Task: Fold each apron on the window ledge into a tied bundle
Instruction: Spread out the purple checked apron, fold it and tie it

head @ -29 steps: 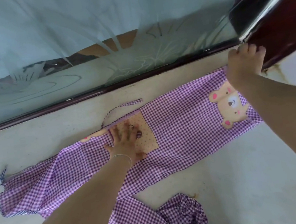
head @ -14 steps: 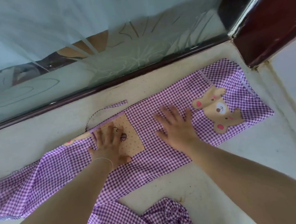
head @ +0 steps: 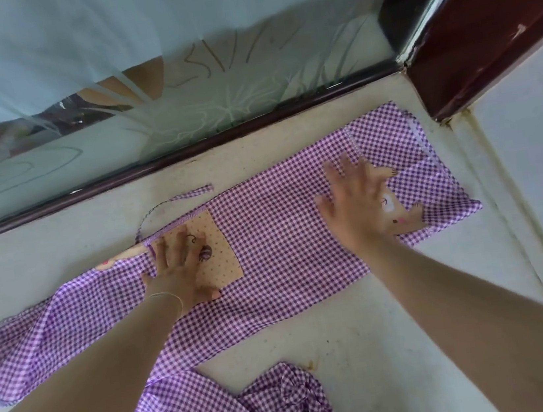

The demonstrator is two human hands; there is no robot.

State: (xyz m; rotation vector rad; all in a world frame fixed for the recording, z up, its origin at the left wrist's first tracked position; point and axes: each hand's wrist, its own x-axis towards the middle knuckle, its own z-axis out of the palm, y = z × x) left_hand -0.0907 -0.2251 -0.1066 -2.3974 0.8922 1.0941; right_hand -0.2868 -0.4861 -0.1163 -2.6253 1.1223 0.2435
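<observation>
Sliding rightward since the earlier frame, the right hand (head: 356, 205) now lies flat, fingers spread, at the bear patch (head: 400, 214). The left hand (head: 178, 266) stays pressed open on the dotted pocket (head: 214, 244). Both rest on the purple gingham apron (head: 284, 235) — folded into a long strip on the ledge (head: 368, 348), beside the window frame (head: 188, 158). A knotted bundle (head: 294, 393) lies nearer.

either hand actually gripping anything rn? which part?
Nothing gripped. Left hand presses flat on the purple gingham cotton apron at its tan pocket; right hand lies spread beside the bear patch.
</observation>
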